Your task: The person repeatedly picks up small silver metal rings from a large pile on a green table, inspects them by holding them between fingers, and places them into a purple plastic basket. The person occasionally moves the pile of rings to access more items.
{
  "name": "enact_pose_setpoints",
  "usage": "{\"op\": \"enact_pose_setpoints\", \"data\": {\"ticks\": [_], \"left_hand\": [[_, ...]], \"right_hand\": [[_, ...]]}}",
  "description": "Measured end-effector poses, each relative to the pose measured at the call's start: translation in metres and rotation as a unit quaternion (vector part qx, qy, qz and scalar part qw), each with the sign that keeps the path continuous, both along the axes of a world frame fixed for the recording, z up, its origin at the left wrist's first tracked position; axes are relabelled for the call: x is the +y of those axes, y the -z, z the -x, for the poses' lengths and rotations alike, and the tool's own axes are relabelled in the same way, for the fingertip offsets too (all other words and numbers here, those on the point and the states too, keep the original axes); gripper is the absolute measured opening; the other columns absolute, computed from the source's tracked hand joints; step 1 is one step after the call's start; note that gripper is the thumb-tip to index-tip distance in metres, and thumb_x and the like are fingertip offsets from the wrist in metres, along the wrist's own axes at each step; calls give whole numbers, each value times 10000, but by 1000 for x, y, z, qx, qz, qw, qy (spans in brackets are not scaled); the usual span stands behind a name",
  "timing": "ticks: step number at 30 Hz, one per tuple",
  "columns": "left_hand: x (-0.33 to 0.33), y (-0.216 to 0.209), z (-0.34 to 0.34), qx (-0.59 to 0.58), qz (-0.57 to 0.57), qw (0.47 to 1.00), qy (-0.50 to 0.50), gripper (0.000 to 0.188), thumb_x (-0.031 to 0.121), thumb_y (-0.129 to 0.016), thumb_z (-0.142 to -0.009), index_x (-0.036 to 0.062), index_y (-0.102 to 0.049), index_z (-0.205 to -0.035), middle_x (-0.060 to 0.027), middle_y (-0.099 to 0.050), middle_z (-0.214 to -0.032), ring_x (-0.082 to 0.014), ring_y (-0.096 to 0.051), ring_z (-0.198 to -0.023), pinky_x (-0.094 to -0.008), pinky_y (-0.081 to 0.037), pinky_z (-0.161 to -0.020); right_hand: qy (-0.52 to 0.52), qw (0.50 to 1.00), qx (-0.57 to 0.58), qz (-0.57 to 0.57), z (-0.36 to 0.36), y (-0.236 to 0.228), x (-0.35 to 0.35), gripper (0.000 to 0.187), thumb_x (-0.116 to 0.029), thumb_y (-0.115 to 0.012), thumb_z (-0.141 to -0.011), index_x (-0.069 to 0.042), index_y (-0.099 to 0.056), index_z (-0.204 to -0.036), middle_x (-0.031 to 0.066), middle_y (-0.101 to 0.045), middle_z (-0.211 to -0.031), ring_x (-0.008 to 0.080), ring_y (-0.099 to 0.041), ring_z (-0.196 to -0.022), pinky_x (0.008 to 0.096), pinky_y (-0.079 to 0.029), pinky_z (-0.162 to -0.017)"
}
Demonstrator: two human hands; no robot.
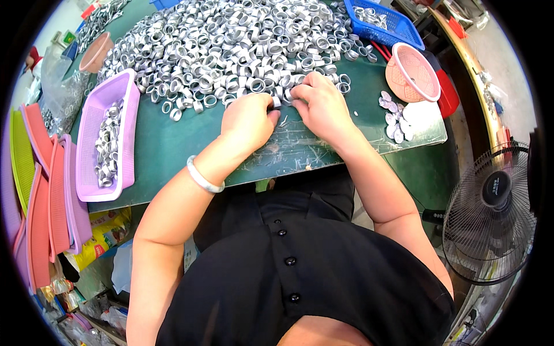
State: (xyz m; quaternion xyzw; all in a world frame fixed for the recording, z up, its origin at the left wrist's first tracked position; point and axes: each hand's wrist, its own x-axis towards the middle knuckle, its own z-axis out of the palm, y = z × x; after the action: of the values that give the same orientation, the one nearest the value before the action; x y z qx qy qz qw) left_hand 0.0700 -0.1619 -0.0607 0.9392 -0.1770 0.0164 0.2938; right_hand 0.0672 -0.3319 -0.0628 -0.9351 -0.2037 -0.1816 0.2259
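A large heap of silver metal rings (231,49) covers the far part of the green table (190,144). At the heap's near edge, my left hand (248,120) is closed, with a small metal ring (276,102) at its fingertips. A pale bracelet (203,176) circles my left wrist. My right hand (321,106) is just to the right, fingers curled down against rings at the same edge; what its fingertips hold, if anything, is hidden. Thin metal shavings (271,149) lie on the table below the hands.
A purple basket (130,132) with rings stands at left, beside stacked coloured baskets (43,202). At right are a pink basket (412,75) on its side, flat silver pieces (395,124) and a fan (490,213). A blue basket (398,34) with metal pieces sits far right.
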Motion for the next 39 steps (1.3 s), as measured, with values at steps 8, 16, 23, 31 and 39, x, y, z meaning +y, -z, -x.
{"op": "enact_pose_setpoints", "data": {"ticks": [8,16,23,31,39], "left_hand": [[7,2,-4,85,195,977,-4,143,157,-672,-715,20,-642,-744,-65,-596,-709,-167,-560,-621,-297,-450,-581],[22,-14,11,341,502,795,11,86,113,-612,-835,41,-598,-880,38,-526,-657,-24,-449,-508,-164,-319,-441],[18,-18,25,304,559,772,8,126,103,-592,-849,28,-592,-950,20,-562,-723,-25,-465,-536,-160,-338,-449],[15,-14,40,250,551,794,52,288,57,-580,-851,22,-571,-1137,-5,-594,-842,-34,-483,-633,-164,-384,-531],[13,-6,42,207,555,803,65,302,42,-623,-818,33,-578,-1117,6,-593,-867,-28,-481,-659,-159,-363,-527]], "right_hand": [[-68,923,182,-331,4,2,-11,85,-24,-618,-778,-23,-552,-831,55,-592,-936,124,-580,-761,236,-455,-652],[-148,695,401,-577,24,-18,-8,330,7,-596,-810,22,-506,-1128,86,-589,-987,146,-607,-791,241,-485,-670],[-160,718,344,-584,36,-16,6,340,32,-564,-802,59,-487,-1132,102,-592,-944,151,-617,-816,239,-488,-685],[-189,751,280,-568,45,-10,15,338,51,-539,-828,40,-484,-1161,80,-592,-1023,124,-596,-888,243,-489,-754],[-190,744,280,-577,48,-12,17,281,21,-539,-844,38,-498,-1122,80,-597,-991,117,-597,-844,233,-486,-713]]}}
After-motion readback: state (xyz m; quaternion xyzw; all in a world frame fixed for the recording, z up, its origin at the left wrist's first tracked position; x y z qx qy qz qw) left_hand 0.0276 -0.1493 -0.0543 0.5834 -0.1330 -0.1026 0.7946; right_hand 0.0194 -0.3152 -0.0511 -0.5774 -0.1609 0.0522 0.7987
